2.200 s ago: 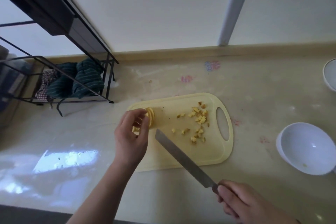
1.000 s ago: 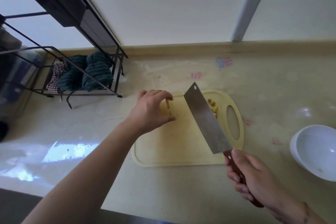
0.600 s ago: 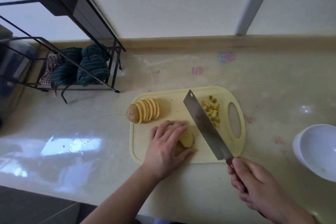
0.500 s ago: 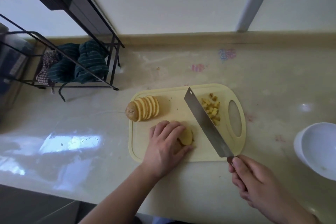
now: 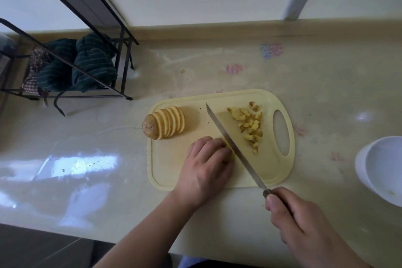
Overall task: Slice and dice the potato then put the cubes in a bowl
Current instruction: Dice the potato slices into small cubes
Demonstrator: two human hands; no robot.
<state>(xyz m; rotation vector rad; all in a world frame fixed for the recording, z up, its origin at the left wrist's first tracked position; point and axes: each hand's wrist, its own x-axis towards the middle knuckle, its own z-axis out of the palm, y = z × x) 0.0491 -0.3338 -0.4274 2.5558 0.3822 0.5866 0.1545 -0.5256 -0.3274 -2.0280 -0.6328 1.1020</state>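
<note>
A pale yellow cutting board lies on the counter. A sliced potato leans in a fanned row at the board's left end. Small potato cubes are heaped near the handle hole. My left hand lies over a potato slice near the board's front, fingers curled on it, so the slice is almost hidden. My right hand grips the handle of a cleaver, whose blade stands edge-down right beside my left fingertips. A white bowl sits at the right edge.
A black wire rack with dark green striped cloths stands at the back left. The wall runs along the counter's far side. The counter's front edge lies just under my forearms.
My left hand took a slice from the fanned potato and laid it near the board's front. The cleaver came down from a raised, flat-on pose to edge-down beside my fingers.
</note>
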